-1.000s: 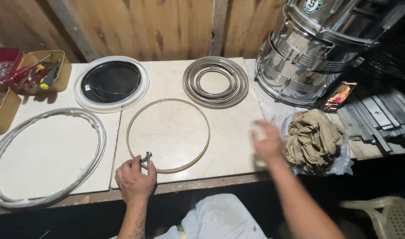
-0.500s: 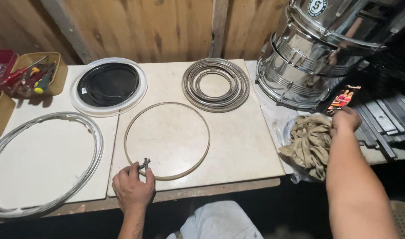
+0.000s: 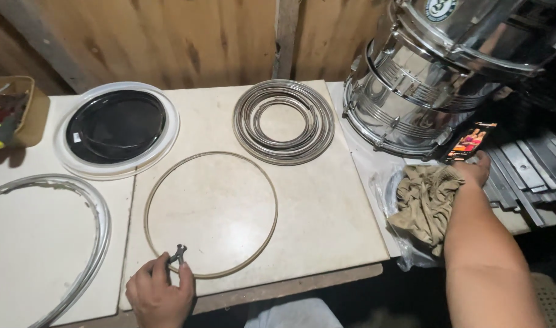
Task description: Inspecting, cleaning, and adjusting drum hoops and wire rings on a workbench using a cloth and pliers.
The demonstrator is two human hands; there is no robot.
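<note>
My left hand (image 3: 159, 296) rests at the table's front edge, gripping a small pair of pliers (image 3: 177, 255) whose jaws sit at the near rim of a thin metal hoop (image 3: 267, 188) lying flat on the cream tabletop. My right hand (image 3: 474, 170) is stretched out to the right and touches a lit phone (image 3: 469, 141) that leans against a shiny metal drum (image 3: 423, 79). Just left of that hand lies a crumpled tan cloth (image 3: 425, 200) on clear plastic.
A stack of metal hoops (image 3: 284, 121) lies behind the thin hoop. A black drumhead on a white ring (image 3: 117, 127) sits back left, a large grey hoop (image 3: 95, 237) far left, a box of tools (image 3: 10, 112) beyond. Grey metal strips (image 3: 533, 170) lie at right.
My right hand has moved from the table's right edge out over the cloth to the phone by the drum. The left hand has stayed at the hoop with the pliers.
</note>
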